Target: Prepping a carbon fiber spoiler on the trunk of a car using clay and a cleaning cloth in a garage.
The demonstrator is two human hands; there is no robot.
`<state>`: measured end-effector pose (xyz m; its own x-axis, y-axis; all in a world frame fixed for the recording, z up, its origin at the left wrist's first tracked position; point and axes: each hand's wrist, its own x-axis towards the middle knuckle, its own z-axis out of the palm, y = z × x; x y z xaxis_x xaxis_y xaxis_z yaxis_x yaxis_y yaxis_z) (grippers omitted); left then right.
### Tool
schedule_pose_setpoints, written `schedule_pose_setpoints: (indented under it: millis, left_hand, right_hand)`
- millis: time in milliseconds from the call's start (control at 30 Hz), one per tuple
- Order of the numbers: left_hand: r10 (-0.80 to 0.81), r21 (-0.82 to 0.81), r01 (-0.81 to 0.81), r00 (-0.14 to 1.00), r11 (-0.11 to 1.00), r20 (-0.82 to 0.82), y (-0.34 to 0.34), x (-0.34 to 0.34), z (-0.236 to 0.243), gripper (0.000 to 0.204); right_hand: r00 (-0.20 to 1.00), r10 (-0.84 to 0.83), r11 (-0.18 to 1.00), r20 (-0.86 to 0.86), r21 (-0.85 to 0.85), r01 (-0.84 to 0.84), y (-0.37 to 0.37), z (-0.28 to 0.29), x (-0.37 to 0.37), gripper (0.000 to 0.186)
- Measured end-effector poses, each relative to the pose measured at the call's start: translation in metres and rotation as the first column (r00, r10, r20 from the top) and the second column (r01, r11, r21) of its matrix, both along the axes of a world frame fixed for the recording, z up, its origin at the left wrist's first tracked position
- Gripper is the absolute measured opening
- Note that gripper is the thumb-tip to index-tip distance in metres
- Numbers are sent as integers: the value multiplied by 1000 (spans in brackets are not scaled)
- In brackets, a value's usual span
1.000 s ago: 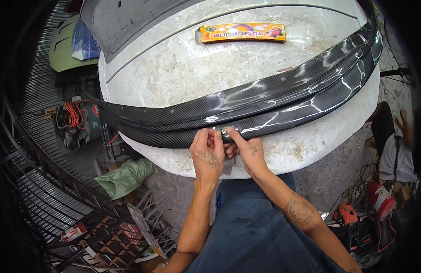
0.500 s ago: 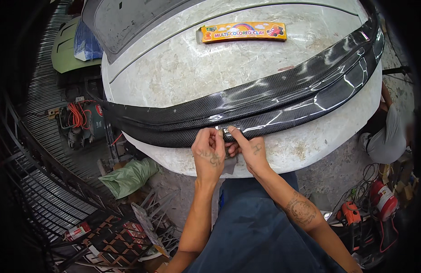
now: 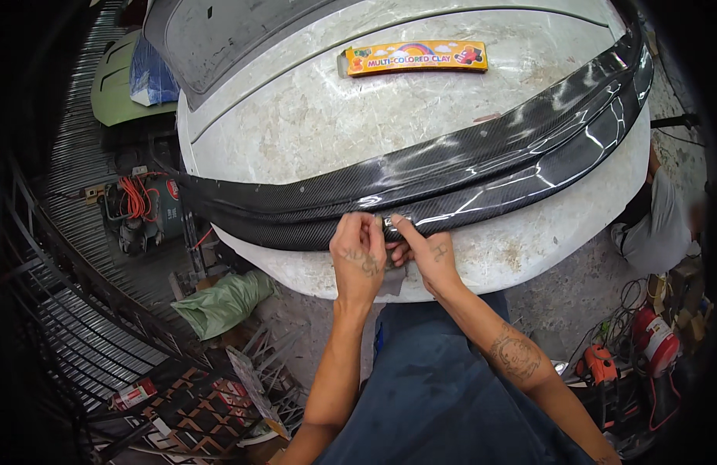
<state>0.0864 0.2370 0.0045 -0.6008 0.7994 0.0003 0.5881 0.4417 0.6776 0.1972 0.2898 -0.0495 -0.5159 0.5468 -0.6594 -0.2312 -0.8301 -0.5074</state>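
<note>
A long, curved, glossy black carbon-fibre car trim piece point(image 3: 482, 155) lies across a scuffed white panel point(image 3: 296, 147). My right hand point(image 3: 434, 256) grips its near edge, thumb on top and the other fingers curled below. A small shiny patch point(image 3: 388, 222) shows by that thumb; whether it is a separate piece or a reflection, I cannot tell. Close beside it, my left hand point(image 3: 360, 256) is closed, its fingertips pinched together at the same edge. What those fingertips hold, if anything, is hidden. A small grey scrap point(image 3: 392, 284) hangs at the panel's front edge below my hands.
A yellow-orange cardboard box point(image 3: 417, 58) lies on the panel beyond the trim. A green sack point(image 3: 223, 304), a compressor with an orange hose point(image 3: 137, 198) and a metal rack are at left. Another person's grey-clothed body point(image 3: 656, 225), orange tool point(image 3: 600, 363) and cables are at right.
My left hand's fingertips have shifted slightly and curled closer together at the trim's edge. The right hand keeps its grip. The whole view has moved a little.
</note>
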Motion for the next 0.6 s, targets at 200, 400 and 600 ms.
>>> schedule_pose_setpoints:
  millis: [200,400,600]
  left_hand:
    - [106,41,-113,982,993,157,-17,-4,10,9]
    - [-224,77,219,972,973,65,0,-6,17,6]
    - [-515,-24,518,843,855,-158,8,-20,16,14]
  right_hand:
    - [990,135,991,-32,7,-135,6,-6,12,31]
    - [969,241,965,-47,120,-234,6,-3,40,31]
    - [997,-32,991,66,128,23,24,-1,65,46]
